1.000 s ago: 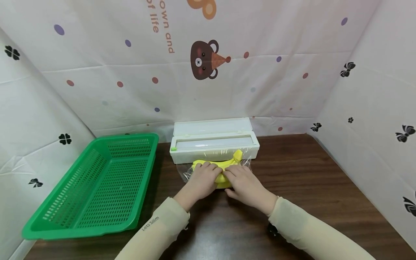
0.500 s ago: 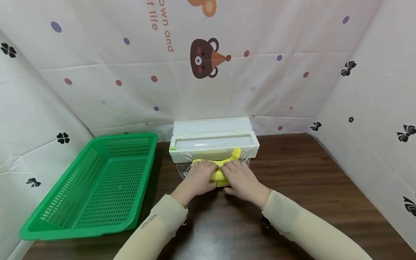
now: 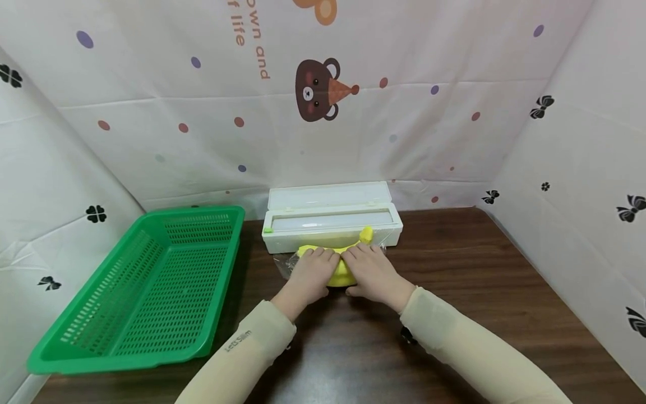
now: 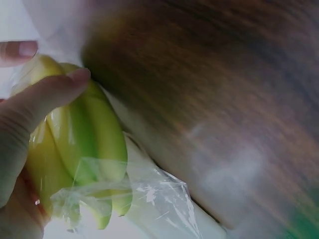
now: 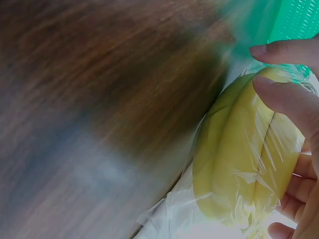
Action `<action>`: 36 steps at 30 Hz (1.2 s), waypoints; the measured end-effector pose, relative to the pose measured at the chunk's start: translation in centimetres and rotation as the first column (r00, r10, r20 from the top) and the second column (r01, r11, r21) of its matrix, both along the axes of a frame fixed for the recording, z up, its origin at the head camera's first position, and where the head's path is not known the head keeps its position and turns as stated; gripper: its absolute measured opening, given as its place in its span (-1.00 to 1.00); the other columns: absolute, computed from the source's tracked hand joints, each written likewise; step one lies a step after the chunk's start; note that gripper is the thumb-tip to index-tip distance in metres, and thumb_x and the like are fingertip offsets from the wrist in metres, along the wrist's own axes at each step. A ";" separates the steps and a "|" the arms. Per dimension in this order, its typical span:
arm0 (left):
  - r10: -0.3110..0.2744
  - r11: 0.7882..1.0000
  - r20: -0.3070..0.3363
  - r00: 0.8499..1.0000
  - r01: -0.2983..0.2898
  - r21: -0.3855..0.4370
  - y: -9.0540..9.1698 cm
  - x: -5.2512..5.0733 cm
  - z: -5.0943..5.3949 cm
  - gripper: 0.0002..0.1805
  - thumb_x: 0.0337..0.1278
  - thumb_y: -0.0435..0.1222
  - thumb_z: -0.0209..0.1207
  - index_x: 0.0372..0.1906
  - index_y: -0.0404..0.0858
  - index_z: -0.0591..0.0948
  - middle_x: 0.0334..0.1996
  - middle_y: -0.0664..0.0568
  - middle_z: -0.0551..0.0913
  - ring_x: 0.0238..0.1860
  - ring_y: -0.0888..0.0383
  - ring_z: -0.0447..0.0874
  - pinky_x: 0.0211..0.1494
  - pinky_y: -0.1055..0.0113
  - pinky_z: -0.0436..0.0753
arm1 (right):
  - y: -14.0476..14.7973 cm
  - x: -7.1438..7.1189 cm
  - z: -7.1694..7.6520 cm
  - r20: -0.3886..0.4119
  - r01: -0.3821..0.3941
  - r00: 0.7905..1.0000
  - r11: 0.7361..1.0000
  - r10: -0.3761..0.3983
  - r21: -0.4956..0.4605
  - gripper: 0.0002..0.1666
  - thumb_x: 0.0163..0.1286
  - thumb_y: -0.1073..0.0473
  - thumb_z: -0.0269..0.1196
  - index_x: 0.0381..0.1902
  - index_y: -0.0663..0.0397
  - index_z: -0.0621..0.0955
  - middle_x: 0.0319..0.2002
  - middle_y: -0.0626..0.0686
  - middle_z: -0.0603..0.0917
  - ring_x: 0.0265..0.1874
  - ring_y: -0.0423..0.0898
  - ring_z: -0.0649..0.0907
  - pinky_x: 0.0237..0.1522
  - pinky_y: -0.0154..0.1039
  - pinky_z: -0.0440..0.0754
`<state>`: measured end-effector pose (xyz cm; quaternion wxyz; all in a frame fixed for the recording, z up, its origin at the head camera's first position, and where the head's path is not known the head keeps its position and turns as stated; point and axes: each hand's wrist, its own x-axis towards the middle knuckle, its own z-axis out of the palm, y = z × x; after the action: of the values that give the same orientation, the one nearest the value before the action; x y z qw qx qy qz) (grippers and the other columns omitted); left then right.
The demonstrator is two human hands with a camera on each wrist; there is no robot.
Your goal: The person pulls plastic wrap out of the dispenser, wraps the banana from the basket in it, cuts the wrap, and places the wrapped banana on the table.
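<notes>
Dark table (image 3: 464, 286), wrapped bananas (image 3: 342, 275), held between left grip (image 3: 309, 276) and right grip (image 3: 374, 276)

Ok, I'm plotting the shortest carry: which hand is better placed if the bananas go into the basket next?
Probably the left hand: it holds the bananas at the end nearer the basket, which sits on the left. The right hand grips nearer the stem, farther away.

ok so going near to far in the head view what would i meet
Cream sleeves → yellow banana bunch → white cling-film dispenser, lid up → bear-print backdrop. Left out for overlap: left hand and right hand on the bananas, and the green basket alongside.
</notes>
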<state>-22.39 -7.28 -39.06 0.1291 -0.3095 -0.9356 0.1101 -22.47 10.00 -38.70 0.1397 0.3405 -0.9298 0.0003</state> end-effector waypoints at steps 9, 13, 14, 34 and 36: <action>0.052 0.998 -0.113 0.992 -0.057 -0.041 0.8 0.0 -1.3 -0.44 -0.25 -0.12 0.41 -0.07 -0.18 0.46 -0.25 0.07 0.52 -0.21 0.12 0.50 -0.14 0.28 0.51 | -0.2 -0.1 -0.1 0.001 0.006 1.000 1.000 -0.006 -0.005 -0.20 -0.25 -0.17 0.55 -0.08 0.05 0.51 -0.12 0.00 0.58 -0.06 -0.01 0.50 -0.12 -0.10 0.33; 0.053 0.997 -0.068 0.996 -0.056 -0.044 0.5 -0.2 -1.3 -0.28 -0.38 0.01 0.46 -0.01 -0.18 0.45 -0.19 0.06 0.54 -0.16 0.10 0.49 -0.06 0.26 0.50 | -0.2 -0.1 -0.6 -0.034 0.011 0.999 1.000 -0.010 0.027 -0.13 -0.28 -0.15 0.55 -0.02 0.07 0.48 -0.08 0.02 0.56 -0.02 0.00 0.48 -0.06 -0.08 0.35; 0.049 0.998 -0.053 0.997 -0.051 -0.039 0.3 -0.2 -1.2 -0.25 -0.40 0.04 0.46 0.00 -0.18 0.45 -0.17 0.06 0.55 -0.14 0.10 0.49 -0.03 0.26 0.50 | -0.2 -0.1 -0.7 -0.046 0.013 0.999 0.999 -0.012 0.035 -0.11 -0.29 -0.14 0.56 -0.01 0.08 0.46 -0.07 0.02 0.55 -0.03 0.00 0.48 -0.06 -0.08 0.35; 0.040 0.998 -0.013 0.999 -0.040 0.058 0.0 -0.4 -0.1 -0.13 -0.53 0.01 0.53 0.05 -0.23 0.44 -0.13 0.04 0.50 -0.12 0.10 0.50 -0.10 0.28 0.50 | -0.4 -1.1 -1.3 -0.279 -0.083 0.955 0.995 0.096 0.058 -0.30 -0.34 0.05 0.53 -0.20 0.13 0.47 -0.27 0.03 0.57 -0.18 -0.03 0.57 0.20 -0.10 0.45; 0.049 0.997 -0.030 0.998 -0.047 0.069 0.0 -0.4 -0.3 -0.17 -0.54 -0.01 0.54 0.01 -0.22 0.46 -0.17 0.04 0.50 -0.14 0.10 0.51 -0.11 0.28 0.50 | -0.3 -1.2 -1.2 -0.270 -0.103 0.956 0.994 0.112 0.048 -0.32 -0.34 0.05 0.53 -0.23 0.14 0.49 -0.29 0.03 0.58 -0.21 -0.04 0.57 0.16 -0.12 0.47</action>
<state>-22.83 -7.25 -39.34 0.1514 -0.2807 -0.9439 0.0861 -23.67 9.69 -39.94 0.2599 0.3895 -0.8819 -0.0546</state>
